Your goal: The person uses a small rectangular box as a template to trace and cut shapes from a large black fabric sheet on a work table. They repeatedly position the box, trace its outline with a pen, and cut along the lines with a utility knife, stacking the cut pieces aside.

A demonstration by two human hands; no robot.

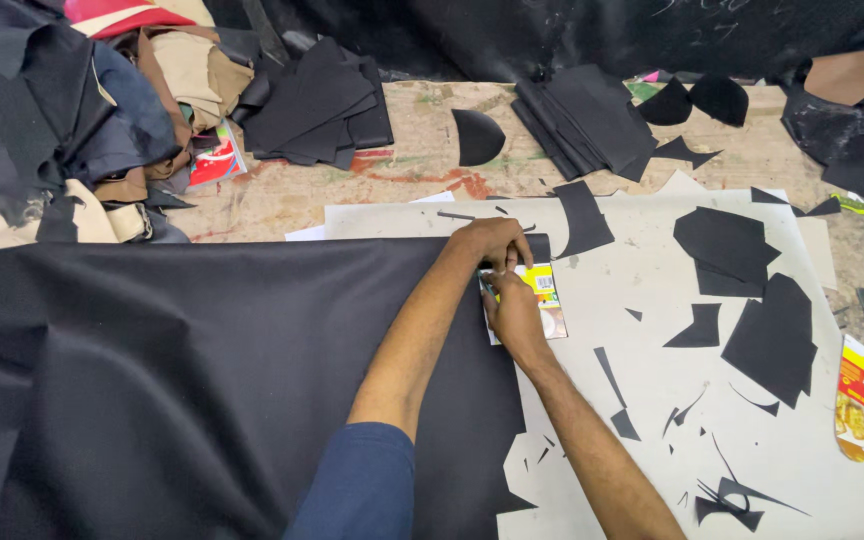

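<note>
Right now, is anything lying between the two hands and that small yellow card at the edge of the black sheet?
Nothing visible does. The left hand and right hand both already rest on the yellow card, which lies at the right edge of the black fabric sheet on the pale cutting board.

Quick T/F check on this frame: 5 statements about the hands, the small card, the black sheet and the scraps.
1. Both hands meet at a small yellow card. True.
2. The left hand holds scissors. False: no scissors show; it presses at the black sheet's edge by the card.
3. The right hand rests on the card. True.
4. The black sheet is rolled up. False: it lies spread out, with some folds.
5. Black scraps lie on the pale board. True.
</note>
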